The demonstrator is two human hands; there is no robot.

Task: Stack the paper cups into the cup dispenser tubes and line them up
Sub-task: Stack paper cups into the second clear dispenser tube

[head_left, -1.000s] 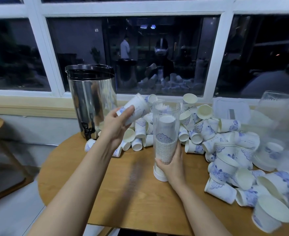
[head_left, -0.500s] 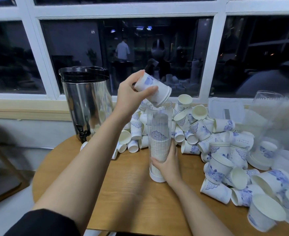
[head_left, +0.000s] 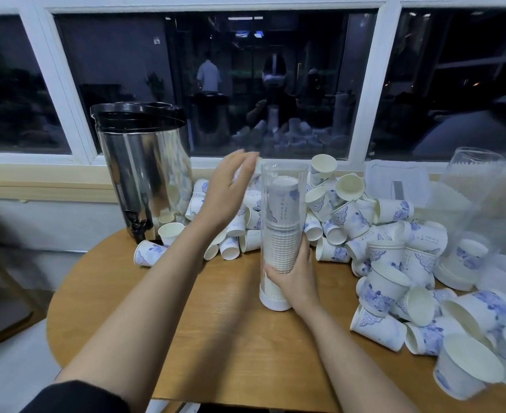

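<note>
So the right hand (head_left: 295, 281) was wrapped round the lower part of the clear dispenser tube (head_left: 283, 204), while the left hand (head_left: 228, 192) hovered empty, fingers relaxed, beside its rim.

Right hand (head_left: 296, 278) around cup-filled dispenser tube (head_left: 283, 210); left hand (head_left: 228, 192) beside.

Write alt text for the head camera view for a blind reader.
A person's right hand grips an upright clear plastic dispenser tube part-filled with stacked paper cups on a round wooden table, while the open left hand hovers beside its top. Loose blue-patterned paper cups lie heaped behind and right; a steel urn stands left.
</note>
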